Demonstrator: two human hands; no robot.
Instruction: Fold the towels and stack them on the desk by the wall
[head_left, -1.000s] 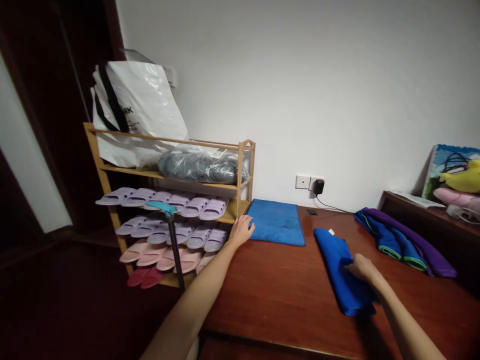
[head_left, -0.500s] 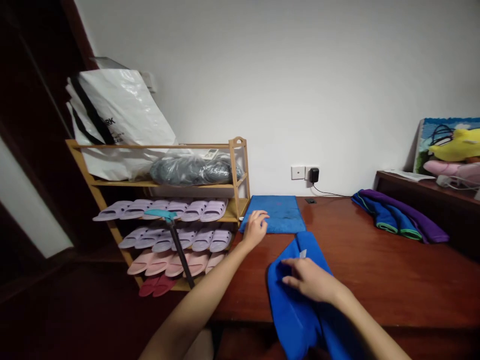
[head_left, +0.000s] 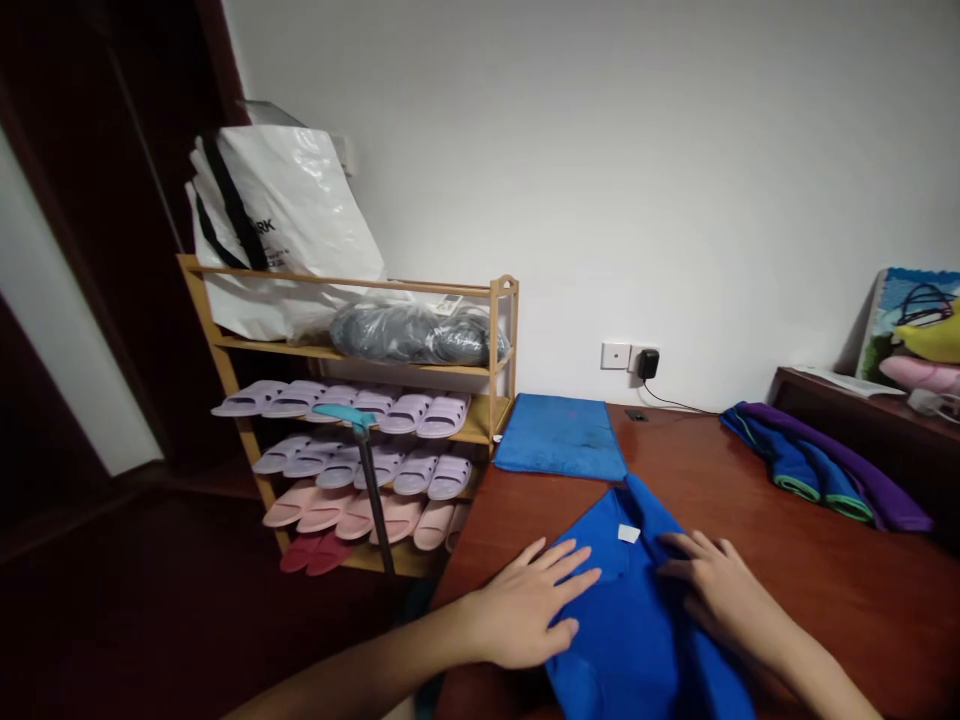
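A bright blue cloth with a white label lies over the front of the wooden table, its folds spread apart. My left hand rests at the cloth's left edge, fingers spread and stretched out, the fingertips on the fabric. On the right side my right hand touches a raised fold, its fingers loosely bent and apart; the thumb is mostly hidden. Behind the cloth, a flat folded blue towel lies near the wall.
Rolled blue and purple cloths lie at the table's right. A black charger is plugged into the wall. Left stands a wooden shoe rack with slippers, a white bag and a blue-headed pole.
My left hand has come back from the folded towel onto the cloth's left side. My right hand has moved right, and the cloth lies more spread. The view has shifted slightly.
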